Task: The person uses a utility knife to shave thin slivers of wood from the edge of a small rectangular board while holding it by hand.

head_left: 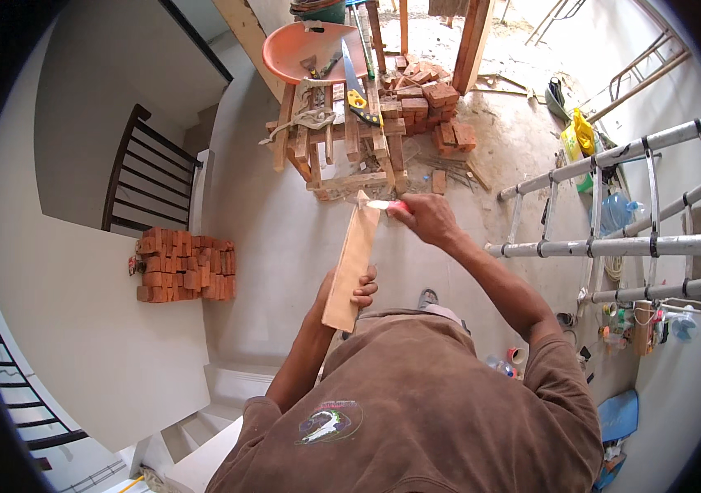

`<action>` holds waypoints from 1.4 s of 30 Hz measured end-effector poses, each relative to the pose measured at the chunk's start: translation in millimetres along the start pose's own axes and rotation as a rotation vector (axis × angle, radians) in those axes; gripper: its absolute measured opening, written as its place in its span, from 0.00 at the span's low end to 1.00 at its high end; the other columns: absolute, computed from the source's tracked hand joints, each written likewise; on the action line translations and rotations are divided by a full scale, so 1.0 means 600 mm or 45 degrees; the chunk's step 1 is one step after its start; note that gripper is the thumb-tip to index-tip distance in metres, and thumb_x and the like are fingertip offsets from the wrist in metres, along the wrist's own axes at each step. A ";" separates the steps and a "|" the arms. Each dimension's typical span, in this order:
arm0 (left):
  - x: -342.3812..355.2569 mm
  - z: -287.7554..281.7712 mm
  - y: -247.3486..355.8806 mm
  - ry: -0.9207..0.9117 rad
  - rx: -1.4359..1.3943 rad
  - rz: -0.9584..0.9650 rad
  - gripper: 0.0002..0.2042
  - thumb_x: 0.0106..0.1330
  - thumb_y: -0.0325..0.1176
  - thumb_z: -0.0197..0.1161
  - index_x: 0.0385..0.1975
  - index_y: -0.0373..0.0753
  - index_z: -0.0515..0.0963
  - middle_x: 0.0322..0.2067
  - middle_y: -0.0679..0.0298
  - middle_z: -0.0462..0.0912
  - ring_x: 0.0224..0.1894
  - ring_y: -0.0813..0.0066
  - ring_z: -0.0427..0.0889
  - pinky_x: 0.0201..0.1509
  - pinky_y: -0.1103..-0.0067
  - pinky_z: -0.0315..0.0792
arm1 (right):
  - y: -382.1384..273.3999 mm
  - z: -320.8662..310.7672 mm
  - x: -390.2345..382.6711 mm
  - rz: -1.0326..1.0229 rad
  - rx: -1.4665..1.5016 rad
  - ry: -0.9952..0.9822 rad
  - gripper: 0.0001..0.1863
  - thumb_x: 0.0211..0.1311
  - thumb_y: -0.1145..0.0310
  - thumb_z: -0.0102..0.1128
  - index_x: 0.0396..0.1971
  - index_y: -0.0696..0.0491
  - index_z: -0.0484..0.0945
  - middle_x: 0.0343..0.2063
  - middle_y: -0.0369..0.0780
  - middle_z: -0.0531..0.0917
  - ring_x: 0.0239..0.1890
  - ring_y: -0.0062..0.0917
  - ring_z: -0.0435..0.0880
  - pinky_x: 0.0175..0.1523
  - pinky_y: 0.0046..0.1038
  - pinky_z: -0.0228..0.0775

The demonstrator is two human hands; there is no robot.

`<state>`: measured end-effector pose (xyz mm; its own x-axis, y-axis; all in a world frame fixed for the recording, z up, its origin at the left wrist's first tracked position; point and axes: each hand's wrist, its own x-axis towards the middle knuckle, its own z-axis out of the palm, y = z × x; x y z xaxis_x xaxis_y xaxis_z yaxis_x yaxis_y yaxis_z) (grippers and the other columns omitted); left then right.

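Note:
My left hand (364, 287) is closed around a flat, pale wooden board (349, 267) held out in front of my body. The board's upper end is narrow and pale, perhaps chipped. My right hand (422, 215) grips a tool with a red handle (398, 206) whose light-coloured blade (377, 205) meets that upper end; the tool's exact kind is unclear. Beyond the board stands a rough wooden stand (317, 177) holding an orange basin (279, 53), a yellow-handled handsaw (358, 102) and some rope (305, 119).
Loose red bricks (455, 135) lie beside the stand, and a brick stack (186, 265) stands by the left wall. An aluminium ladder (564, 250) is at the right, with bottles and tape rolls (517, 355) under and near it. Black railings (145, 168) and steps are at the left.

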<state>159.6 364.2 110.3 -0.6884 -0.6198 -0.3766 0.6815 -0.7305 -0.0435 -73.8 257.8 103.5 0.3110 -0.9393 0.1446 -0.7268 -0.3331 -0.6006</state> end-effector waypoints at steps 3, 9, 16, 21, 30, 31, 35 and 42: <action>0.004 0.002 -0.013 -0.016 0.019 0.003 0.11 0.72 0.37 0.43 0.38 0.34 0.62 0.28 0.62 0.63 0.22 0.77 0.62 0.18 0.83 0.64 | -0.018 -0.002 -0.013 -0.104 0.025 0.036 0.24 0.60 0.44 0.60 0.21 0.52 0.78 0.20 0.43 0.81 0.25 0.40 0.82 0.32 0.41 0.71; -0.002 -0.018 0.002 -0.021 -0.012 -0.018 0.13 0.73 0.39 0.45 0.40 0.33 0.63 0.29 0.60 0.62 0.24 0.76 0.61 0.20 0.83 0.66 | 0.003 0.015 0.006 -0.175 -0.088 0.047 0.26 0.62 0.41 0.54 0.24 0.50 0.80 0.20 0.45 0.81 0.24 0.41 0.83 0.31 0.43 0.72; -0.008 -0.021 0.000 -0.122 -0.063 -0.062 0.12 0.72 0.38 0.46 0.39 0.33 0.62 0.31 0.60 0.60 0.25 0.75 0.61 0.21 0.82 0.66 | -0.056 0.002 -0.021 -0.418 -0.128 -0.027 0.25 0.59 0.41 0.58 0.19 0.50 0.77 0.18 0.42 0.80 0.24 0.37 0.82 0.28 0.40 0.70; 0.011 -0.029 0.009 -0.179 -0.199 -0.107 0.13 0.72 0.39 0.47 0.40 0.33 0.62 0.31 0.59 0.61 0.26 0.74 0.62 0.22 0.81 0.67 | -0.011 0.037 0.010 -0.183 -0.012 -0.012 0.25 0.58 0.41 0.58 0.19 0.49 0.76 0.17 0.42 0.79 0.21 0.38 0.81 0.26 0.40 0.69; -0.016 -0.025 0.010 -0.174 -0.152 -0.088 0.12 0.71 0.37 0.47 0.40 0.33 0.62 0.31 0.59 0.60 0.25 0.74 0.61 0.22 0.83 0.66 | -0.006 0.003 0.027 -0.339 0.042 0.215 0.21 0.60 0.43 0.58 0.27 0.47 0.83 0.24 0.42 0.83 0.25 0.37 0.84 0.29 0.39 0.71; -0.014 -0.016 0.010 -0.211 -0.132 -0.080 0.12 0.71 0.37 0.48 0.40 0.34 0.62 0.31 0.59 0.60 0.25 0.74 0.61 0.22 0.83 0.66 | -0.051 -0.002 0.023 -0.397 -0.110 -0.014 0.23 0.59 0.43 0.60 0.23 0.50 0.79 0.21 0.41 0.82 0.25 0.39 0.83 0.30 0.40 0.71; 0.011 -0.023 0.016 -0.130 -0.221 -0.110 0.11 0.71 0.38 0.48 0.41 0.35 0.63 0.31 0.59 0.60 0.26 0.74 0.62 0.22 0.83 0.66 | 0.003 0.030 0.040 -0.273 -0.044 0.045 0.28 0.59 0.40 0.57 0.17 0.51 0.76 0.15 0.42 0.78 0.21 0.39 0.80 0.28 0.40 0.69; 0.022 -0.029 0.021 -0.216 -0.234 -0.099 0.14 0.70 0.38 0.50 0.44 0.33 0.63 0.31 0.59 0.60 0.27 0.73 0.63 0.24 0.83 0.67 | 0.032 0.037 0.064 -0.313 -0.036 -0.029 0.26 0.60 0.42 0.59 0.17 0.51 0.75 0.14 0.42 0.77 0.20 0.39 0.80 0.27 0.40 0.68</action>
<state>163.4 352.2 88.8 -0.7617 -0.6145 -0.2053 0.6479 -0.7231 -0.2395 -62.5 217.2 80.0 0.4941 -0.8278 0.2659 -0.6445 -0.5540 -0.5270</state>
